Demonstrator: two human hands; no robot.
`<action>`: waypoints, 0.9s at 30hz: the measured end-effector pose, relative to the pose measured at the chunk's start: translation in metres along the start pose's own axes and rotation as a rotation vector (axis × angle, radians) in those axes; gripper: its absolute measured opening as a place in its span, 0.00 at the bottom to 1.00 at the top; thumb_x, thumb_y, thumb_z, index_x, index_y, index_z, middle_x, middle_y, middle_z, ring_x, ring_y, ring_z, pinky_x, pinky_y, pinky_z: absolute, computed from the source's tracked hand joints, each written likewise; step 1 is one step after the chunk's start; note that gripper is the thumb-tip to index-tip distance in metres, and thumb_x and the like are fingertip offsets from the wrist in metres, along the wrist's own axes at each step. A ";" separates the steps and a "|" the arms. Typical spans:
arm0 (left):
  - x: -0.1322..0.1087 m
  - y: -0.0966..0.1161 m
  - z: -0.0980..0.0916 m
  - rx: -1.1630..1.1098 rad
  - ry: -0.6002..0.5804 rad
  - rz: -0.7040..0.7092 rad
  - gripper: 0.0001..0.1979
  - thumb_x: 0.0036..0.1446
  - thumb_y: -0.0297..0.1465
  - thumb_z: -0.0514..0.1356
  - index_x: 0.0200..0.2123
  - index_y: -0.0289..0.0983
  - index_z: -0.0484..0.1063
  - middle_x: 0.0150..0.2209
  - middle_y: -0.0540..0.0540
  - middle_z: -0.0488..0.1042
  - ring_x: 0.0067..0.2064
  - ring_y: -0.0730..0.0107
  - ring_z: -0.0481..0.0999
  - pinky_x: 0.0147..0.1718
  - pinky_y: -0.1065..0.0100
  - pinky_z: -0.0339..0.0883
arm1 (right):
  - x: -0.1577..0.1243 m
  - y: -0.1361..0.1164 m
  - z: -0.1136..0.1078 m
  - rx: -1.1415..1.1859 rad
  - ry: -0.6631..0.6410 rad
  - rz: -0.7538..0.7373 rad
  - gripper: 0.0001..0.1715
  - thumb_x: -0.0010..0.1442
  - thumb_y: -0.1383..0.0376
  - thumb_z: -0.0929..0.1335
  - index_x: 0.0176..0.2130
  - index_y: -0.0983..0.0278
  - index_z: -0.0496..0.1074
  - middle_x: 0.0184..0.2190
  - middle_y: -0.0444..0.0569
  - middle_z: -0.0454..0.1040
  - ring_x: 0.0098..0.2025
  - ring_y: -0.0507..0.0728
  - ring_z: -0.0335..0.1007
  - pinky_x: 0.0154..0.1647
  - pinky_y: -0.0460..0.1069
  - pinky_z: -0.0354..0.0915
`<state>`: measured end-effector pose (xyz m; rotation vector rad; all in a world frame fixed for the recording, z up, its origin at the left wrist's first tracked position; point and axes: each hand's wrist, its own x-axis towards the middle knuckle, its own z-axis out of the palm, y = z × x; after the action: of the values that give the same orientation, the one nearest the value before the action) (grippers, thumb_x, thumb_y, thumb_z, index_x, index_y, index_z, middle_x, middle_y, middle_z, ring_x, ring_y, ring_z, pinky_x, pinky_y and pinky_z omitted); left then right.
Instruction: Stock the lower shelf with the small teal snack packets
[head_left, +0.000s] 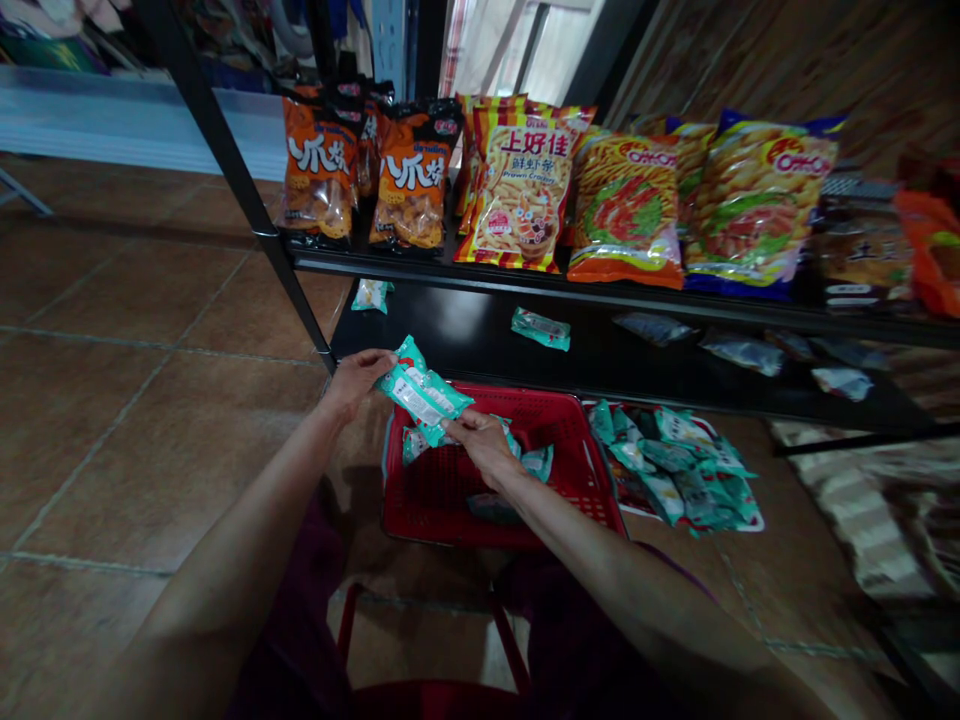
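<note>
Tiled floor [105, 440]; left hand [354, 384], right hand [486, 442] outstretched; pinching teal packets [424, 396]

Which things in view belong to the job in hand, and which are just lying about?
Likely in the job:
- teal packaging held by both hands
- red basket
- teal packet pile beside it

Apparently just there:
- orange-and-black bags
- prawn cracker bag
- blue-edged bag
</note>
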<state>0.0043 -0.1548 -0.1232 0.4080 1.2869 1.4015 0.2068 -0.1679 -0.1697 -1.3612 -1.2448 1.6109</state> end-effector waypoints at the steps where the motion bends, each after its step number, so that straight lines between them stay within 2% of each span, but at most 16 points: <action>1: -0.001 0.000 0.000 0.064 -0.016 0.033 0.06 0.38 0.25 0.69 0.25 0.35 0.77 0.23 0.48 0.75 0.24 0.76 0.68 0.21 0.77 0.61 | 0.000 0.001 0.000 -0.020 -0.013 -0.010 0.14 0.41 0.58 0.71 0.17 0.64 0.67 0.16 0.41 0.68 0.21 0.49 0.59 0.27 0.47 0.56; 4: 0.000 -0.002 -0.001 0.235 -0.048 0.118 0.06 0.42 0.30 0.68 0.26 0.35 0.78 0.24 0.48 0.75 0.24 0.76 0.68 0.22 0.76 0.61 | 0.002 0.003 -0.001 -0.104 -0.031 -0.056 0.14 0.42 0.58 0.70 0.17 0.64 0.65 0.15 0.40 0.66 0.20 0.49 0.58 0.26 0.46 0.54; 10: 0.008 -0.009 -0.008 0.360 -0.065 0.151 0.14 0.39 0.40 0.68 0.26 0.35 0.76 0.23 0.50 0.73 0.25 0.76 0.68 0.24 0.73 0.59 | 0.006 0.007 -0.005 -0.240 -0.037 -0.130 0.19 0.43 0.56 0.69 0.14 0.64 0.61 0.13 0.37 0.58 0.20 0.47 0.51 0.23 0.45 0.48; 13: 0.011 -0.011 -0.010 0.350 -0.054 0.176 0.15 0.37 0.41 0.69 0.23 0.35 0.73 0.21 0.51 0.71 0.24 0.77 0.66 0.23 0.73 0.57 | 0.004 0.006 -0.005 -0.237 -0.046 -0.116 0.20 0.43 0.56 0.70 0.14 0.64 0.60 0.13 0.37 0.56 0.20 0.47 0.49 0.23 0.45 0.46; 19: 0.014 -0.013 -0.010 0.293 -0.022 0.200 0.14 0.35 0.39 0.69 0.22 0.36 0.71 0.20 0.53 0.69 0.23 0.78 0.64 0.24 0.73 0.55 | -0.002 -0.003 -0.003 -0.066 -0.098 -0.009 0.15 0.42 0.56 0.70 0.17 0.65 0.67 0.16 0.39 0.65 0.22 0.48 0.56 0.27 0.46 0.52; 23: 0.014 -0.013 -0.011 0.292 -0.019 0.225 0.14 0.35 0.39 0.69 0.21 0.36 0.71 0.21 0.53 0.69 0.24 0.78 0.64 0.24 0.73 0.55 | -0.002 -0.003 -0.003 -0.086 -0.094 -0.036 0.15 0.43 0.57 0.71 0.18 0.65 0.67 0.16 0.38 0.64 0.22 0.48 0.55 0.27 0.45 0.52; 27: 0.014 -0.011 -0.011 0.289 -0.020 0.233 0.15 0.34 0.39 0.69 0.20 0.36 0.70 0.20 0.53 0.68 0.24 0.78 0.63 0.24 0.73 0.55 | -0.001 -0.002 -0.003 -0.067 -0.028 -0.085 0.16 0.44 0.55 0.71 0.21 0.64 0.66 0.19 0.38 0.64 0.24 0.48 0.56 0.28 0.44 0.52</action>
<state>-0.0039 -0.1501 -0.1422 0.7871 1.4665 1.3993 0.2098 -0.1672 -0.1675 -1.3120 -1.3655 1.5466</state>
